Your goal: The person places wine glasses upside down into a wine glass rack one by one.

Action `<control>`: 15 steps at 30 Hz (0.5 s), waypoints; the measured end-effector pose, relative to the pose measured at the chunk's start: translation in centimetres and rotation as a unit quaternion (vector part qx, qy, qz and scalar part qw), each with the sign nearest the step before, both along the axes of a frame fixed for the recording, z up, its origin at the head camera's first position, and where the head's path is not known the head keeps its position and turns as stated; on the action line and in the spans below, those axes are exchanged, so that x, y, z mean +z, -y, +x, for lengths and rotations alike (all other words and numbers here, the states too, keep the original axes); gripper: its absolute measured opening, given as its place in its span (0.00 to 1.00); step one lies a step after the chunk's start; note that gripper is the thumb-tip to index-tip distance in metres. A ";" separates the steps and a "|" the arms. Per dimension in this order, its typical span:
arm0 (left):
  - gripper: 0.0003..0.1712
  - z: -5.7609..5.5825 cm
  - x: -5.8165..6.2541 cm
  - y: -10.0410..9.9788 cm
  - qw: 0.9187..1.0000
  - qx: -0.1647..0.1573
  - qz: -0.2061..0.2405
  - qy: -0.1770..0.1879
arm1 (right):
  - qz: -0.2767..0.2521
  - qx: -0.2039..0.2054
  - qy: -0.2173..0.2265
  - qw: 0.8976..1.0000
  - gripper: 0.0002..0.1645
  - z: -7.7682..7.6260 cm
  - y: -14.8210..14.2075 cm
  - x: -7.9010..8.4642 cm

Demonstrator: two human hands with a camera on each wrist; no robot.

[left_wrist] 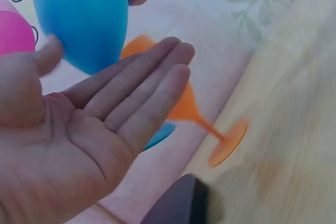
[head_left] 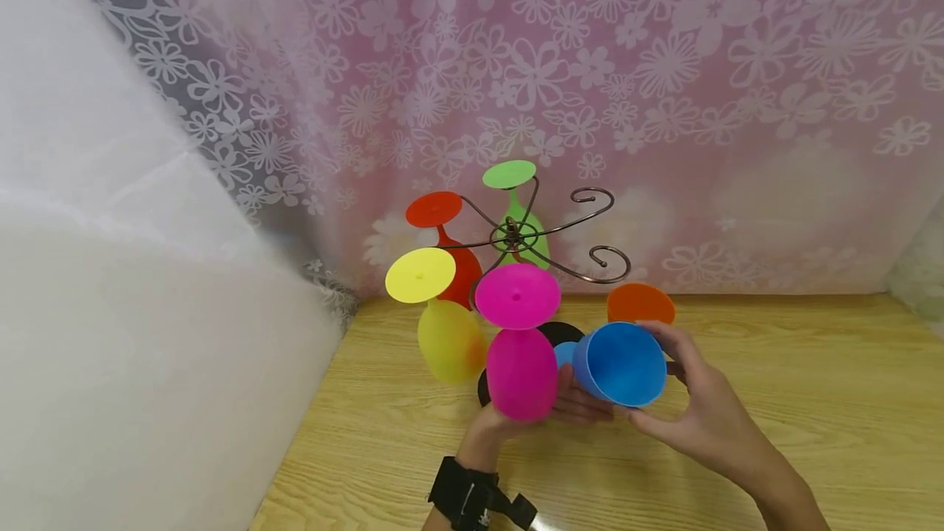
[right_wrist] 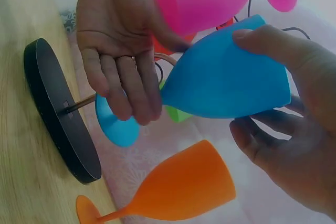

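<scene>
A blue goblet (head_left: 627, 363) is held tilted by my right hand (head_left: 711, 420), fingers and thumb around the bowl near its rim. In the right wrist view the left hand (right_wrist: 118, 40) has straight fingers at the base of the blue bowl (right_wrist: 231, 72), partly covering the stem; the blue foot (right_wrist: 118, 121) shows beyond them. The left thumb lies close to the bowl. From the left wrist view, the left palm (left_wrist: 100, 124) faces up. A magenta goblet (head_left: 522, 371) hangs upside down from a metal rack (head_left: 512, 236), overlapping the left hand in the head view.
Yellow (head_left: 450, 342), red (head_left: 460, 265) and green (head_left: 527, 240) goblets also hang upside down. Two curled hooks stick out to the right. An orange goblet (right_wrist: 184, 182) stands upright on the wooden table (head_left: 811, 367). The rack has a black base (right_wrist: 60, 108); a floral curtain (head_left: 590, 64) hangs behind.
</scene>
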State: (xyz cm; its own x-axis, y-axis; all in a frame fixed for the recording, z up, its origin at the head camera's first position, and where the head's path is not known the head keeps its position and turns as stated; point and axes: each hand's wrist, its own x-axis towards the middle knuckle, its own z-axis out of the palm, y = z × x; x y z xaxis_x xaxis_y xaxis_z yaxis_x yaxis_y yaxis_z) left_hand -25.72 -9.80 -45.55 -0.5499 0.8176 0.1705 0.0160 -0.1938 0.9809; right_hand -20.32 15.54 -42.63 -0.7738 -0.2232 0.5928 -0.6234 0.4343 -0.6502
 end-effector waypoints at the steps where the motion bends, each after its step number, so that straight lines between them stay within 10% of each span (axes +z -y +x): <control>1: 0.50 -0.1 -0.3 -0.2 1.000 0.004 -0.001 0.011 | 0.001 0.003 0.000 1.000 0.68 0.0 0.0 0.0; 8: 0.59 -0.6 -2.1 -1.6 0.971 0.022 0.044 0.234 | 0.020 0.019 -0.008 1.000 0.68 -0.3 -0.4 -0.2; 15: 0.37 -0.9 -3.8 -2.0 0.948 0.075 0.126 0.284 | 0.044 0.054 0.012 0.998 0.63 -0.5 -0.5 -0.3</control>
